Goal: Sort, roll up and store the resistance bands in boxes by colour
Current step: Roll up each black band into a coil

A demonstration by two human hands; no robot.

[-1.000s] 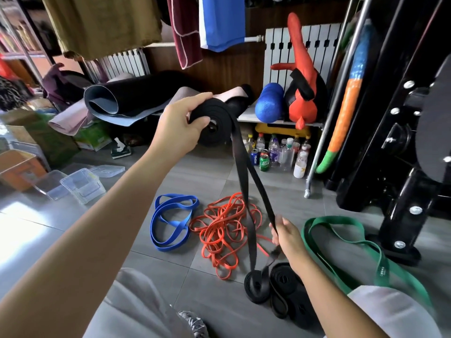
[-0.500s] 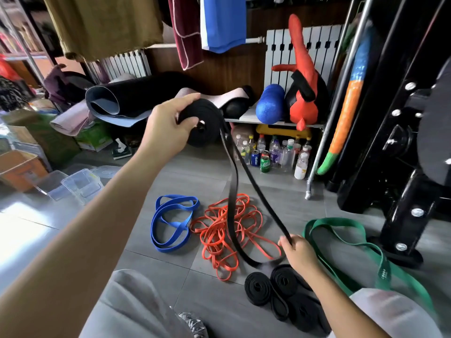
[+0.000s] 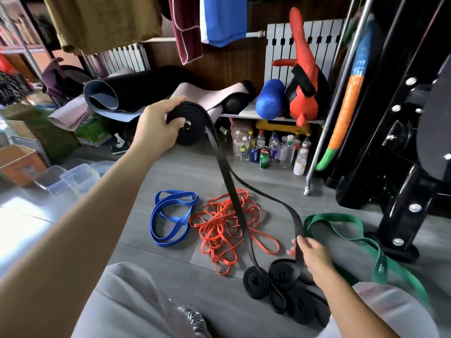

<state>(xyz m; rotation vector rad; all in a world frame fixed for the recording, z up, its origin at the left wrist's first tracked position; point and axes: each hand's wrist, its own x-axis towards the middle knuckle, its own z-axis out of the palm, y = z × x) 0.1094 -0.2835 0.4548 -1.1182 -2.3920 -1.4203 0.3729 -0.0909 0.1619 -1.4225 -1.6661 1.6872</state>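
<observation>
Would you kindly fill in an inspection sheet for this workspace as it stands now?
Surface: grey tiled floor, bands spread on it.
Job's things: black band partly rolled, tail hanging down; rolled black bands on the floor; blue band, tangled orange bands and green band loose; clear boxes at left.
Clutter: bottles and cans; rolled mats.
Hands: left hand grips the roll; right hand holds the tail.
Cables: nothing seen.
Surroundings: radiator, hanging cloths, black gym machine.
</observation>
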